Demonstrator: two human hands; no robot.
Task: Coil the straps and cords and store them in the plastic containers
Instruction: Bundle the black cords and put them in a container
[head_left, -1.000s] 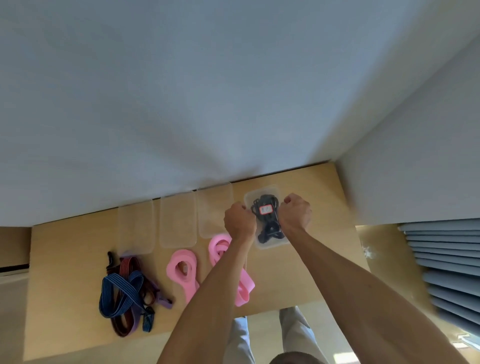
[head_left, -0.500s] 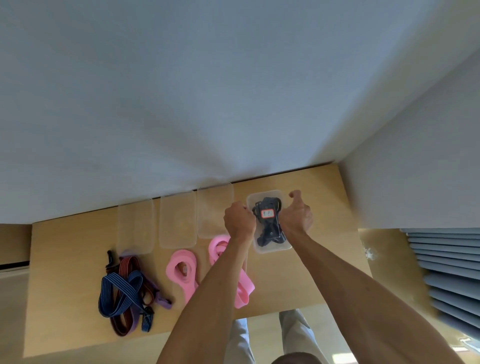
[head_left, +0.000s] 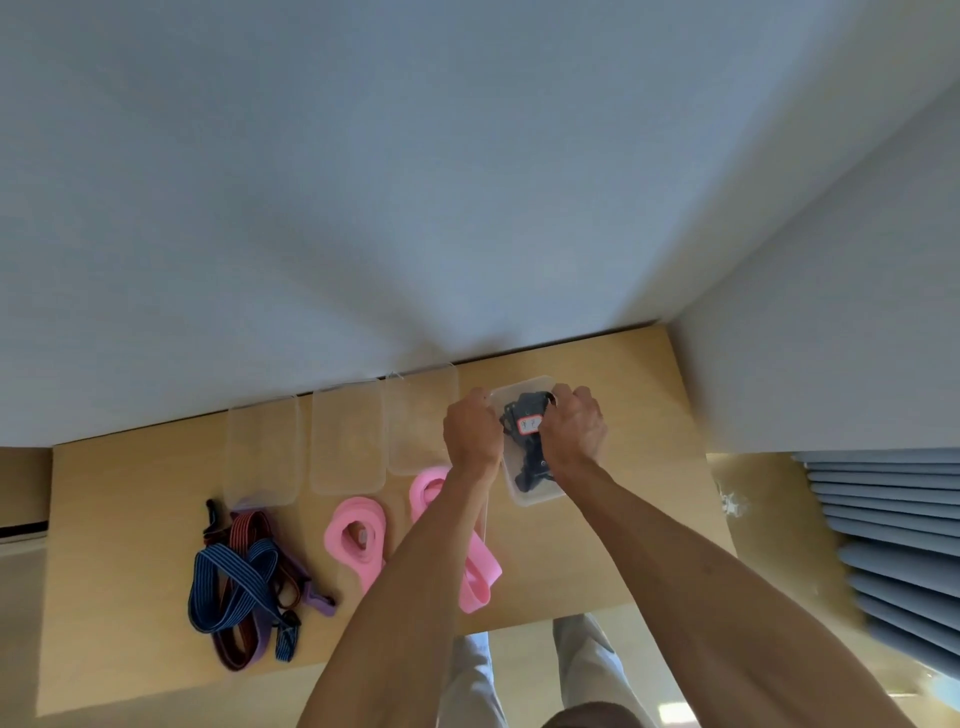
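Both hands work at the rightmost plastic container on the wooden table.

Head view: the left hand (head_left: 471, 435) and right hand (head_left: 573, 429) curl over the clear container (head_left: 535, 494), gripping its sides and the black cord (head_left: 525, 439) bundled inside. Three more clear containers (head_left: 344, 441) stand in a row to the left. Two pink straps (head_left: 356, 535) lie nearer the person, and a blue, red and purple strap tangle (head_left: 244, 577) lies far left.

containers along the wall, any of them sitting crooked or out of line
Yes: the container with the black cord is turned at an angle and sits nearer the table edge than the three empty containers, which stand side by side against the wall. Both hands, left hand and right hand, are on it.
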